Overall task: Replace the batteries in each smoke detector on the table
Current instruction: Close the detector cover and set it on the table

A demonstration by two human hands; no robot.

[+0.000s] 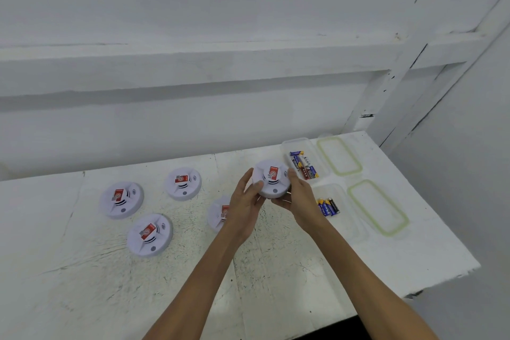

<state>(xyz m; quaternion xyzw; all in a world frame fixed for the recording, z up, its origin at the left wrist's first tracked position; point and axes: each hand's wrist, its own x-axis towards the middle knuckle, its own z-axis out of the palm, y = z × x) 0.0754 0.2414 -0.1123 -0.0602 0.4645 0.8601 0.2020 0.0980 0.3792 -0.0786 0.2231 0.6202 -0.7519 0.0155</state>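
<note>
Detector (271, 178), white, sticker side up, held above table (276, 270) beside battery box (296, 142), left hand (245, 201) and right hand (299, 199) clamped round its rim (underside hidden, seemingly unopened); step: opening; next: opposing twist to free base.

White smoke detectors (121, 199) with red labels; blue-and-yellow batteries (327, 206); green-rimmed lids (377, 207).
</note>
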